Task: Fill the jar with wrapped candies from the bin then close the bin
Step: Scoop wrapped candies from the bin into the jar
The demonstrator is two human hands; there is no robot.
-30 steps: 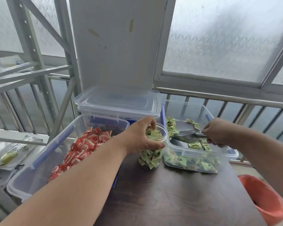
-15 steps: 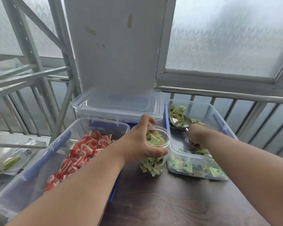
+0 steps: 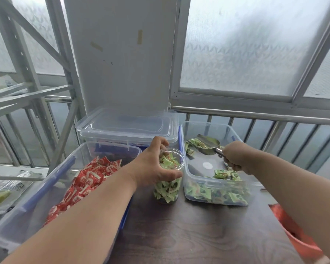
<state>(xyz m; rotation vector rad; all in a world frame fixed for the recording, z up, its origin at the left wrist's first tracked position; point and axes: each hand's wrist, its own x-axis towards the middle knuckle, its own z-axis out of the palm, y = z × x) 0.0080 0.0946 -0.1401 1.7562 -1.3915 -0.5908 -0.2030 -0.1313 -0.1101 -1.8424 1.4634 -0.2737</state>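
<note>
Emptied scoop now lies lower in right hand.

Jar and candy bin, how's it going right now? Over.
Left hand grips jar, nearly full of green candies. Right hand holds metal scoop inside open bin. Bin lid not on. Nothing blocking.

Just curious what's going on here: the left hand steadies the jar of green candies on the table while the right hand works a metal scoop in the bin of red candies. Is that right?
Nearly. The left hand does grip the jar, and the right hand holds the metal scoop, but the head view shows the scoop in the bin of green candies. The red candies lie untouched in the other bin, left of the jar.
</note>
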